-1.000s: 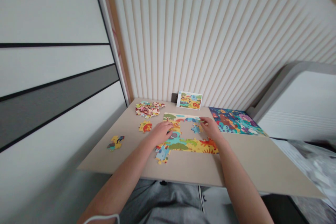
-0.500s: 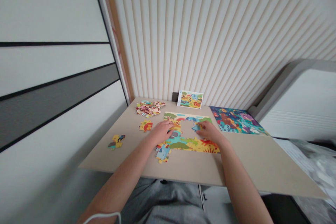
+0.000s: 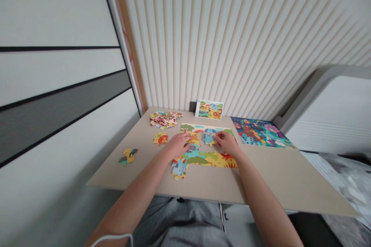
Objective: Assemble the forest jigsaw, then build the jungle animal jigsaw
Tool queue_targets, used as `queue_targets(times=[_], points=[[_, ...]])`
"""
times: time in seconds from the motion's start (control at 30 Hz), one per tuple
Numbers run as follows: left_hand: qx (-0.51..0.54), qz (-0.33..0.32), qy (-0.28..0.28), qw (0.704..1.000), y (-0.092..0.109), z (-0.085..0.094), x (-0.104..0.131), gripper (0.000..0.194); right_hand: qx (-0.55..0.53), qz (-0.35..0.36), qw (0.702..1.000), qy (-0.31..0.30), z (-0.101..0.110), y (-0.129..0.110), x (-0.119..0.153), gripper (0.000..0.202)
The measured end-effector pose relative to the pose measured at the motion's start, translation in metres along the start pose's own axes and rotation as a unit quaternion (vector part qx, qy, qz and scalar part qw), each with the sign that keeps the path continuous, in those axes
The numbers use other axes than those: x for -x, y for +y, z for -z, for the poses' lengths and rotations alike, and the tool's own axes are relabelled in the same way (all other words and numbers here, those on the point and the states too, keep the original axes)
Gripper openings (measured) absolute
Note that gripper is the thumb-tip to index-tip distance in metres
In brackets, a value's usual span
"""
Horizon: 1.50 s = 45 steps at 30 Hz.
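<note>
A partly joined jigsaw puzzle (image 3: 198, 160) with a yellow and green animal scene lies on the table. My left hand (image 3: 180, 142) rests over its left edge, fingers outstretched and slightly curved, holding nothing I can see. Inside the gap in the puzzle's middle is a blue elephant puzzle section (image 3: 208, 137), its top near the upper border. The fingers of my right hand (image 3: 224, 140) pinch that section at its right side. Close to my left wrist lies another light blue puzzle section (image 3: 179, 168), which touches or nearly touches the puzzle's lower left corner.
A heap of loose puzzle pieces (image 3: 164, 119) lies at the back left. Two small joined clusters sit nearer: a yellow and red one (image 3: 160, 138) and a yellow and green one (image 3: 127, 156). The picture card (image 3: 209, 109) leans at the back. A dark blue puzzle (image 3: 261, 133) lies right.
My right hand has moved left with the blue elephant section, from the gap's right side toward its middle and upper part. My left hand has stayed in place.
</note>
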<state>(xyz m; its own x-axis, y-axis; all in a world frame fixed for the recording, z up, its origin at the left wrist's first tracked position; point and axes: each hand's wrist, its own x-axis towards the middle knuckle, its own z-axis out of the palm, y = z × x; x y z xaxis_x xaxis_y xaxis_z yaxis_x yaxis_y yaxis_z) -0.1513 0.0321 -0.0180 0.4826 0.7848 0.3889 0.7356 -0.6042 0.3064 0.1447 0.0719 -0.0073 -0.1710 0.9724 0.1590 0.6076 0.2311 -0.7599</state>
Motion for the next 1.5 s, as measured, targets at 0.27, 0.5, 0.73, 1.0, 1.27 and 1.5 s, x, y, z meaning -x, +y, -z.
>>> queue_targets(times=[0.27,0.5,0.73,1.0,1.27,1.5], points=[[0.004,0.004,0.001,1.0,0.002,0.001,0.0,0.028,-0.031,-0.027,0.999,0.011,-0.005,0.001,0.0,0.037],[-0.001,0.01,0.0,1.0,0.001,0.002,0.001,0.029,-0.011,-0.03,0.999,0.026,-0.002,-0.009,0.003,0.039],[-0.021,0.013,-0.006,1.0,0.005,0.004,0.002,0.028,-0.126,-0.013,0.992,-0.016,-0.001,-0.016,0.003,0.045],[-0.082,0.131,0.037,0.987,-0.015,0.03,0.014,0.028,-0.192,0.016,0.945,-0.264,-0.005,-0.047,0.027,0.041],[-0.13,0.313,0.073,0.938,-0.048,0.048,0.043,0.032,-0.199,0.025,0.919,-0.339,-0.019,-0.069,0.043,0.04],[-0.086,0.311,0.088,0.942,-0.057,0.05,0.038,0.038,-0.189,0.025,0.931,-0.312,-0.02,-0.065,0.04,0.042]])
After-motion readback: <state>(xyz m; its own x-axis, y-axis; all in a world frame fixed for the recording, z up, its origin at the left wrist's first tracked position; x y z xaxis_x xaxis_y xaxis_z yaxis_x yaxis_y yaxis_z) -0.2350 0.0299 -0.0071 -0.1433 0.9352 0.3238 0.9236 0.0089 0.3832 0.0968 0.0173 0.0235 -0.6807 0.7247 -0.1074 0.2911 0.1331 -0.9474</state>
